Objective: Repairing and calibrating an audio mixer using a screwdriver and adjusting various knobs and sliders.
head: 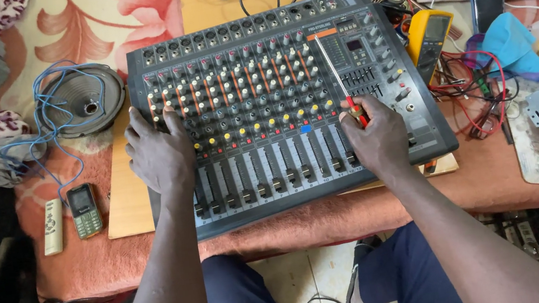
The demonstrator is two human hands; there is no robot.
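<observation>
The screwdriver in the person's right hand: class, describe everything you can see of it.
The screwdriver has a long, thin, bright metal shaft and a red handle with some yellow, mostly hidden inside the right hand. It slants up and to the left from the fist, its tip over the upper right part of the audio mixer, near the small display. Whether the tip touches the panel cannot be told. Only the right hand grips it.

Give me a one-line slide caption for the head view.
Left hand rests on an audio mixer while the right hand holds a screwdriver tip-down on its panel.
</observation>
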